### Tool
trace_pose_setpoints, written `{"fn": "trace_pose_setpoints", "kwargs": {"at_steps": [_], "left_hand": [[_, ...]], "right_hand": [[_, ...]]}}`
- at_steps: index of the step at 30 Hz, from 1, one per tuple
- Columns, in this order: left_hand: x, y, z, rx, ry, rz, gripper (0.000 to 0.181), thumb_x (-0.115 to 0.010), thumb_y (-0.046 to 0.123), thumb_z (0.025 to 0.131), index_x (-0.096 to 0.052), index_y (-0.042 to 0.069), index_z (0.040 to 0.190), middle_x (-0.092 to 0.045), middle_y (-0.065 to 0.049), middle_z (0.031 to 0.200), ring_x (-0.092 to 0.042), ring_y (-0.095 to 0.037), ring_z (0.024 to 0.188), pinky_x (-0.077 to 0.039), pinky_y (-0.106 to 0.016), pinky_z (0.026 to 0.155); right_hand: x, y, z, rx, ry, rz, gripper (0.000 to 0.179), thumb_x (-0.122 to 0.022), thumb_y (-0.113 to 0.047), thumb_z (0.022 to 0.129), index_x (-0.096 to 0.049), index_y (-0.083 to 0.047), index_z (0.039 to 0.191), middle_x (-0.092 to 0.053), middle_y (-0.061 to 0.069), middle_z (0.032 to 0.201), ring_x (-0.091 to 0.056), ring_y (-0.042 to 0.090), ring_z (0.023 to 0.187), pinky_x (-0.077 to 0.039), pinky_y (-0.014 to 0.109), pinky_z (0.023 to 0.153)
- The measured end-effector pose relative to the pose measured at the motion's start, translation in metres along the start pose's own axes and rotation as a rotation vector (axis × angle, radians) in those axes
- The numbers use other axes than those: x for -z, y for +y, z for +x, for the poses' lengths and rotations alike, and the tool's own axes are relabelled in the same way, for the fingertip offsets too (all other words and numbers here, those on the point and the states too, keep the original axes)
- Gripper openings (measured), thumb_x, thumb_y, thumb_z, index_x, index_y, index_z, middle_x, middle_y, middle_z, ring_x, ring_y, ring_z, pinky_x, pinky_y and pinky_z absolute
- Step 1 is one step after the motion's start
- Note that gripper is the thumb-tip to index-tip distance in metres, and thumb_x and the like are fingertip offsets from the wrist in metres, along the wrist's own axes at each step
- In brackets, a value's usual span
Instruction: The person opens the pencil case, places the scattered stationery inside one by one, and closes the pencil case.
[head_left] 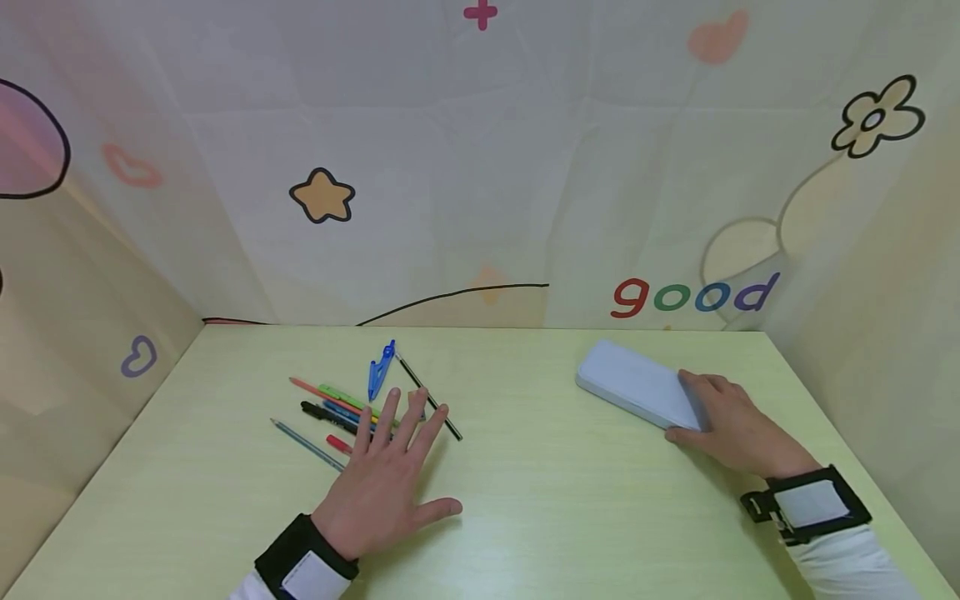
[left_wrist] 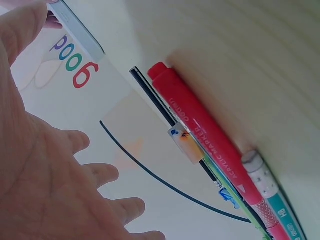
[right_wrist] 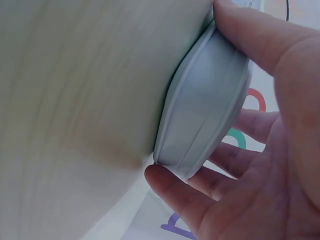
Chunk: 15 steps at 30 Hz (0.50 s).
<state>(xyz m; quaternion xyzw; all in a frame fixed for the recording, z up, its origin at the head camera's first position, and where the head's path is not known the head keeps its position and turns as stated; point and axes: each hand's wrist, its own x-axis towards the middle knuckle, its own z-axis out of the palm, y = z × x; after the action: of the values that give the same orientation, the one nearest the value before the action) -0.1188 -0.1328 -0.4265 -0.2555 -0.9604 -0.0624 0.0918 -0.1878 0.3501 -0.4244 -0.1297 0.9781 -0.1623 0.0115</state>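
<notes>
My left hand (head_left: pixel 386 492) is spread with straight fingers over a loose group of pens and pencils, its fingertips overlapping them in the head view. A red acrylic marker (left_wrist: pixel 200 125) and a teal pencil (left_wrist: pixel 285 212) with a white eraser end show close up in the left wrist view. Beside them lie a black marker (head_left: pixel 322 414), a green pen (head_left: pixel 341 395) and a slim dark pencil (head_left: pixel 412 375). Over on the right, my right hand (head_left: pixel 731 429) grips the near end of a light blue pencil case (head_left: pixel 637 383), thumb and fingers on opposite sides.
A blue compass-like tool (head_left: pixel 380 371) lies behind the pens. The pale wooden table (head_left: pixel 525 500) ends at a printed cloth backdrop (head_left: pixel 450 208), with more cloth along both sides.
</notes>
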Motion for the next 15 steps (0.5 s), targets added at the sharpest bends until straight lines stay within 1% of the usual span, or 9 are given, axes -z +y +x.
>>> {"fn": "trace_pose_setpoints", "kwargs": {"at_steps": [5,15], "left_hand": [[0.000,0.000,0.001,0.001,-0.006,-0.011,0.111,-0.070,0.077,0.087,-0.029,0.013,0.169,-0.017,-0.018,0.175,-0.008,-0.048,0.160,-0.013,-0.072,0.123],[-0.001,0.001,0.001,-0.010,0.010,0.015,0.112,-0.069,0.078,0.086,-0.029,0.014,0.168,-0.018,-0.018,0.175,-0.014,-0.049,0.159,-0.016,-0.072,0.122]], "right_hand": [[-0.002,-0.006,0.001,0.021,-0.011,0.007,0.101,-0.085,-0.046,0.090,-0.034,0.007,0.158,-0.040,0.040,0.148,-0.044,0.055,0.127,-0.045,0.075,0.101],[-0.007,-0.022,0.000,0.057,-0.024,0.036,0.098,-0.085,-0.046,0.090,-0.036,0.002,0.160,-0.042,0.033,0.152,-0.045,0.049,0.132,-0.044,0.071,0.105]]}}
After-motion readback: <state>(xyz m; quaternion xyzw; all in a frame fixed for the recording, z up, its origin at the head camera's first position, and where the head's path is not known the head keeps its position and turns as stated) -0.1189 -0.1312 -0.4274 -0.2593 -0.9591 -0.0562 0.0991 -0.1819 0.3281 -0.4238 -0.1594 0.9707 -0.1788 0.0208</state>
